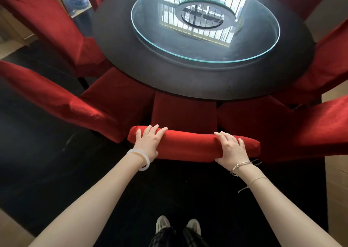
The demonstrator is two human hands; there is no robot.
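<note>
Directly ahead, the red chair (190,145) stands with its seat pushed against the round desk (188,81). Its backrest top runs crosswise under both hands. The left hand (148,143) grips near the left end and the right hand (232,149) near the right end, fingers curled over the top, thumbs on the near face.

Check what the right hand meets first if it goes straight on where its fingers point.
The right hand already grips the chair back. Beyond it, likely the table edge above the seat, though depth is unclear.
</note>
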